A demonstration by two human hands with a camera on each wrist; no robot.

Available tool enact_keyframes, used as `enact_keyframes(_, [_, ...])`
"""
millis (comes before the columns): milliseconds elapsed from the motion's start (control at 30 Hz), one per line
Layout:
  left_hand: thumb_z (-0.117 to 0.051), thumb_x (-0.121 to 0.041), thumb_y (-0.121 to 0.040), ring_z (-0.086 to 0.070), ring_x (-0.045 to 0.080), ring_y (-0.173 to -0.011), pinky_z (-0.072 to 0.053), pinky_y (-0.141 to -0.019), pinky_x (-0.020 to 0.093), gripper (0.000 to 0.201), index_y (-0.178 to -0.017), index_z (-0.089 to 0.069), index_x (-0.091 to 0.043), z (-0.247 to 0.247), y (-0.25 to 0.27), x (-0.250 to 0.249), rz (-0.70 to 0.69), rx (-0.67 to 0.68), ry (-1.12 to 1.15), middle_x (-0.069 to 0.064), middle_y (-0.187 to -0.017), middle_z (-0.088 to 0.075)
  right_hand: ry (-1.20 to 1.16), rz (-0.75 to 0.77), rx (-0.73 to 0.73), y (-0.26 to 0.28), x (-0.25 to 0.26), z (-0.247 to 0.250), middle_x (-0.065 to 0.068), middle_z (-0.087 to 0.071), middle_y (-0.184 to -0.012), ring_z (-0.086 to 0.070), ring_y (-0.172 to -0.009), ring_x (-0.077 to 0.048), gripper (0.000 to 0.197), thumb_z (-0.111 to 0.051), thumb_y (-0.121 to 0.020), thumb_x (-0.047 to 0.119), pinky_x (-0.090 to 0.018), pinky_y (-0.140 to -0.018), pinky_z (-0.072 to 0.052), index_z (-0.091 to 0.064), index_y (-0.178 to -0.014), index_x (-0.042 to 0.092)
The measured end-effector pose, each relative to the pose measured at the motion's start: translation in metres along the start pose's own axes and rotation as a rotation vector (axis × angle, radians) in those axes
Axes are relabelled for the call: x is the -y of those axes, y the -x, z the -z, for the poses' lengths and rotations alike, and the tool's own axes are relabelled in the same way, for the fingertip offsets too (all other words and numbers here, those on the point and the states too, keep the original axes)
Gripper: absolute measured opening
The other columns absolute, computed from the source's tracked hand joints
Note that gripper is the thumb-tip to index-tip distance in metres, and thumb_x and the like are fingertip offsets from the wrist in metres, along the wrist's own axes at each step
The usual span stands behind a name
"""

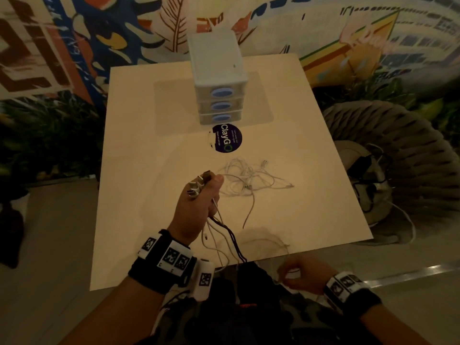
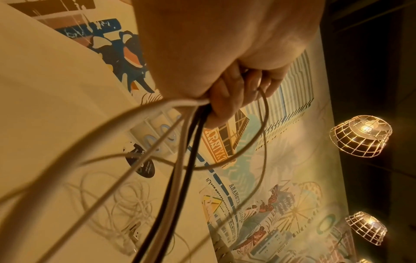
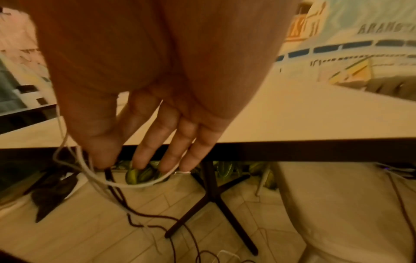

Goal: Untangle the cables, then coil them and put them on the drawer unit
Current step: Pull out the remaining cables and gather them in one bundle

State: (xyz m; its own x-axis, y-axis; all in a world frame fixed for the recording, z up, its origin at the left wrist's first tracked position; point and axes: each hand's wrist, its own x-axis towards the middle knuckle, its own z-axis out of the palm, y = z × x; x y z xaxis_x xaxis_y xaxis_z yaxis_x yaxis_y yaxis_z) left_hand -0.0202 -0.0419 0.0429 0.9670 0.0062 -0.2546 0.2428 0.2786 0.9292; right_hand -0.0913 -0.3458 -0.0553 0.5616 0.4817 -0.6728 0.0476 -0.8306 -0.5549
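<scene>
Right wrist view shows my right hand (image 3: 144, 110) low at the near edge of the table (image 3: 303, 113), fingers (image 3: 173, 135) hanging nearly straight with a thin white cable (image 3: 139, 185) looped under their tips; whether the thumb pinches it I cannot tell. Over the table's near part, my left hand (image 1: 196, 207) is fisted around a bundle of cables (image 1: 224, 235), white and dark, plug ends sticking out the top and the strands trailing off the near edge. Beyond it, a loose white tangle (image 1: 249, 178) lies on the table. Farther still sits a round dark sticker (image 1: 227, 138), then the drawer unit (image 1: 219, 78) at the table's far side.
</scene>
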Motion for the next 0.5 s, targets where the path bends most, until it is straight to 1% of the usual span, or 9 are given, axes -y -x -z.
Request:
enact_keyframes(67, [-0.065,-0.039,-0.087,-0.022,0.012,-0.048,-0.017,-0.048,0.032,0.032,-0.062,-0.048,-0.028,-0.001,0.001,0.000,-0.036,0.039,-0.074,-0.008,-0.054,-0.029,0.056,0.025,0.037,-0.006,0.005,0.002,0.027,-0.066,-0.107,-0.060,-0.098,0.009,0.019,-0.064,-0.087,0.032,-0.016,-0.093,-0.047,-0.071,-0.089,0.050])
enact_keyframes(100, [-0.065,-0.041,-0.086,-0.025,0.013,-0.047,-0.022,-0.048,0.028,0.031,-0.063,-0.049,-0.027,-0.001,0.003,-0.001,-0.055,0.062,-0.132,-0.008,-0.053,-0.031,0.061,0.035,0.010,-0.007,0.007,0.006,0.023,-0.070,-0.107,-0.063,-0.097,0.005,0.020,-0.062,-0.086,0.032,-0.020,-0.092,-0.051,-0.074,-0.095,0.045])
enact_keyframes(167, [-0.064,-0.043,-0.087,-0.032,0.014,-0.049,-0.031,-0.051,0.026,0.032,-0.064,-0.050,-0.024,-0.004,0.007,-0.002,-0.079,0.107,-0.248,-0.006,-0.054,-0.036,0.001,0.099,-0.163,-0.003,0.019,0.025,0.018,-0.074,-0.091,-0.068,-0.081,-0.001,0.021,-0.060,-0.081,0.035,-0.027,-0.077,-0.056,-0.075,-0.092,0.043])
enact_keyframes(233, [-0.062,-0.043,-0.089,-0.037,0.013,-0.052,-0.033,-0.055,0.027,0.037,-0.063,-0.049,-0.019,-0.009,0.010,-0.004,-0.099,0.168,-0.357,-0.006,-0.056,-0.039,-0.093,0.203,-0.412,0.005,0.038,0.053,0.014,-0.069,-0.076,-0.064,-0.068,-0.007,0.013,-0.062,-0.081,0.033,-0.023,-0.064,-0.048,-0.069,-0.089,0.042])
enact_keyframes(300, [-0.062,-0.036,-0.093,-0.039,0.013,-0.055,-0.034,-0.058,0.029,0.039,-0.064,-0.049,-0.014,-0.017,0.013,-0.005,-0.108,0.225,-0.429,-0.006,-0.057,-0.040,-0.222,0.367,-0.566,0.015,0.072,0.087,0.011,-0.066,-0.084,-0.063,-0.074,-0.012,0.016,-0.067,-0.086,0.034,-0.021,-0.063,-0.046,-0.066,-0.102,0.036])
enact_keyframes(367, [-0.061,-0.024,-0.098,-0.040,0.010,-0.056,-0.035,-0.058,0.025,0.037,-0.065,-0.050,-0.011,-0.026,0.014,-0.008,-0.117,0.251,-0.459,-0.009,-0.057,-0.042,-0.173,0.508,-0.548,0.018,0.106,0.116,0.013,-0.064,-0.103,-0.063,-0.091,-0.011,0.031,-0.065,-0.091,0.048,-0.020,-0.072,-0.048,-0.063,-0.117,0.033])
enact_keyframes(400, [-0.059,-0.018,-0.100,-0.042,0.007,-0.055,-0.036,-0.059,0.022,0.035,-0.066,-0.052,-0.011,-0.029,0.014,-0.009,-0.126,0.258,-0.476,-0.011,-0.056,-0.045,-0.083,0.539,-0.493,0.015,0.120,0.126,0.015,-0.063,-0.105,-0.062,-0.095,-0.008,0.033,-0.061,-0.093,0.053,-0.021,-0.076,-0.049,-0.062,-0.117,0.031])
enact_keyframes(467, [-0.055,-0.009,-0.103,-0.045,0.000,-0.055,-0.037,-0.059,0.016,0.033,-0.070,-0.056,-0.014,-0.034,0.013,-0.011,-0.145,0.254,-0.499,-0.014,-0.056,-0.051,0.081,0.534,-0.374,0.007,0.136,0.139,0.013,-0.064,-0.092,-0.060,-0.085,-0.006,0.027,-0.053,-0.098,0.051,-0.030,-0.076,-0.052,-0.064,-0.105,0.027])
enact_keyframes(500, [-0.055,-0.012,-0.103,-0.045,0.000,-0.055,-0.037,-0.058,0.016,0.032,-0.071,-0.056,-0.014,-0.035,0.013,-0.012,-0.141,0.242,-0.502,-0.014,-0.057,-0.051,0.093,0.528,-0.339,0.006,0.138,0.145,0.011,-0.064,-0.084,-0.060,-0.078,-0.006,0.024,-0.050,-0.101,0.046,-0.034,-0.073,-0.052,-0.062,-0.097,0.026])
